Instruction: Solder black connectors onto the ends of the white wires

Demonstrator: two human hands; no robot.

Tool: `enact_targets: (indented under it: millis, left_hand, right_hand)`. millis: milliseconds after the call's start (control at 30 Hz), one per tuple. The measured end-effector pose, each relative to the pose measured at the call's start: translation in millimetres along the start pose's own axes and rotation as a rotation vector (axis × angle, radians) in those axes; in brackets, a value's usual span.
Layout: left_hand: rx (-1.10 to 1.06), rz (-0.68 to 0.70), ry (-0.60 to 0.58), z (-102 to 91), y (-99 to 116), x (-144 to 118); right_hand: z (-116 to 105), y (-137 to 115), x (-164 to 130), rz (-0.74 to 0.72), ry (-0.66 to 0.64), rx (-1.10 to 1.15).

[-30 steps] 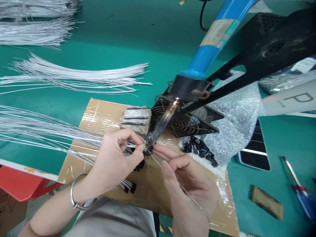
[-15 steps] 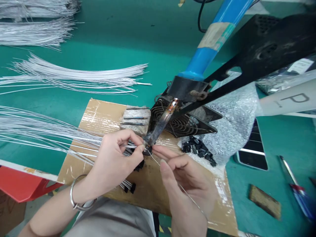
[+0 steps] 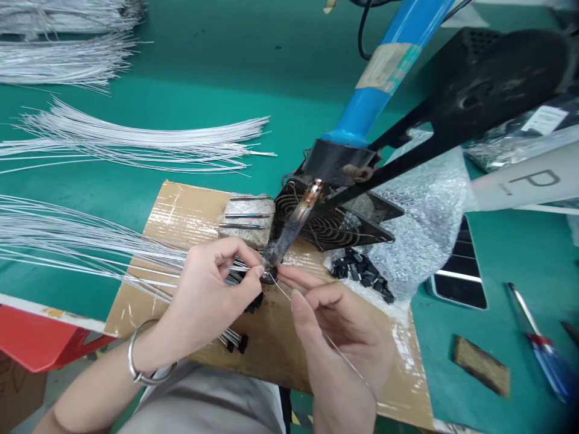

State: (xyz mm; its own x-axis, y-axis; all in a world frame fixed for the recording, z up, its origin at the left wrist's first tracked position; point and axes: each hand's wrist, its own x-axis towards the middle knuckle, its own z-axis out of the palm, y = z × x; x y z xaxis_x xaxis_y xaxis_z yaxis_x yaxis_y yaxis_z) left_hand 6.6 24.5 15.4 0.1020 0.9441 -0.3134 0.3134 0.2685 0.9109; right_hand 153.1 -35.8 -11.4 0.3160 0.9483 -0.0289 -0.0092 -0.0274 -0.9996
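Observation:
My left hand [image 3: 215, 298] is closed in a pinch on a thin white wire [image 3: 239, 269], right beside the tip of a blue-handled soldering iron [image 3: 296, 226]. The iron hangs tilted in a black bracket [image 3: 456, 117], its tip pointing down at my fingers. Between the thumb and fingers of my right hand [image 3: 341, 337] runs a thin strand of solder wire [image 3: 281, 287], its end reaching the iron's tip. The exact joint is partly hidden by my fingertips. Under my left hand lie wires with black connector ends [image 3: 237, 342].
Bundles of white wires [image 3: 154, 138] lie on the green table at left. A cardboard sheet [image 3: 181, 208] carries a pad with metal tips [image 3: 246, 216], a fan [image 3: 335, 226] and small black parts [image 3: 362, 274]. At right are bubble wrap [image 3: 420, 205], a phone [image 3: 461, 271], a pen [image 3: 527, 310] and a brown block [image 3: 482, 366].
The view has shifted slightly, so the iron and right-side items sit a little further left. Both hands keep nearly the same position and grip at the iron's tip.

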Motion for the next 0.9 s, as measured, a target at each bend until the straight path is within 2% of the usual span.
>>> enact_targets:
  millis: [533,900]
  left_hand:
    - [0.015,0.071,0.028,-0.2,-0.8,0.3]
    - [0.014,0.041,0.027,1.7,-5.8,-0.1]
  right_hand:
    - [1.8,-0.2,-0.6,-0.024,-0.003,-0.014]
    - [2.0,1.4,-1.5,-0.037,-0.006,-0.034]
